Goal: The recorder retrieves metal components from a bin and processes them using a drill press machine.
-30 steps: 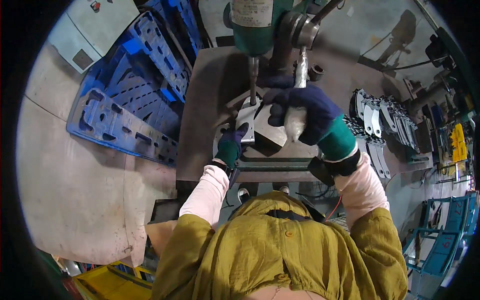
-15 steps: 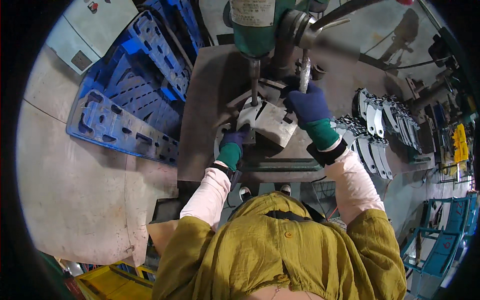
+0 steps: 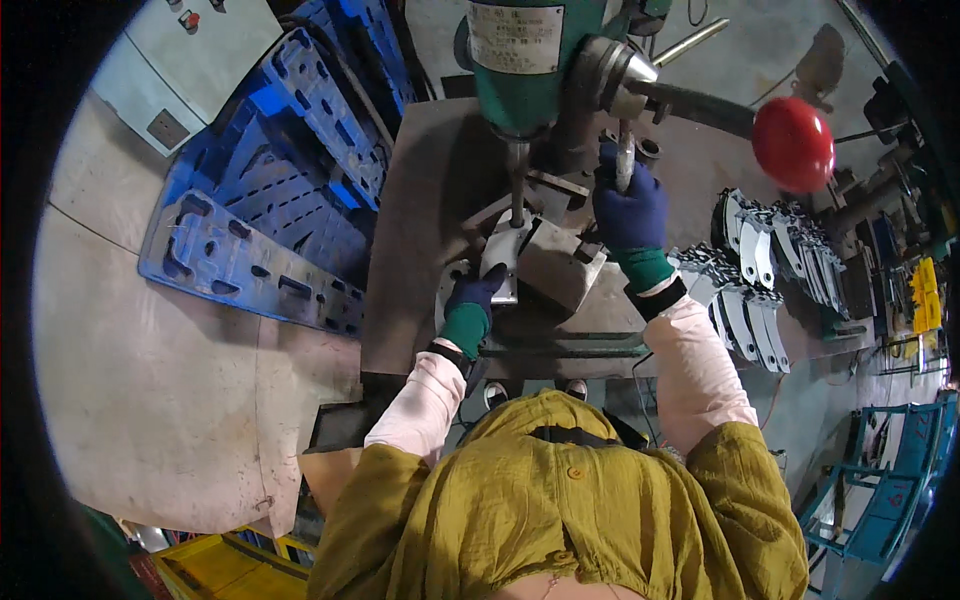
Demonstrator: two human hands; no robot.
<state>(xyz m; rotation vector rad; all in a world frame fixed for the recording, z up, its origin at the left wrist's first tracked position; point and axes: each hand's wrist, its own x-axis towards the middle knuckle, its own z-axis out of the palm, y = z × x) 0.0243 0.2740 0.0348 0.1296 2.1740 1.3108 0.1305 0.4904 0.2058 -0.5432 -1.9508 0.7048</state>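
Observation:
A green drill press (image 3: 515, 100) stands over the work table, its spindle (image 3: 517, 180) reaching down to a pale curved metal plate (image 3: 503, 250). My left hand (image 3: 470, 298), in a dark blue glove, is closed on the plate's near end with the thumb on top. Right of the plate is a blocky metal fixture (image 3: 558, 265), which the plate rests against. My right hand (image 3: 630, 212), also gloved, is closed around the lower end of a silvery wrapped feed lever (image 3: 625, 160). Its fingers are partly hidden behind the lever.
Another lever ends in a red ball knob (image 3: 793, 145) above the table's right side. Stacks of curved metal plates (image 3: 745, 325) lie on the right of the table (image 3: 410, 230). Blue plastic pallets (image 3: 250, 260) stand to the left; a blue rack (image 3: 890, 485) is at lower right.
The lever hub has turned, and the red knob has swung down into full view. My right hand has moved slightly away and right with its lever. The left hand keeps its grip on the plate.

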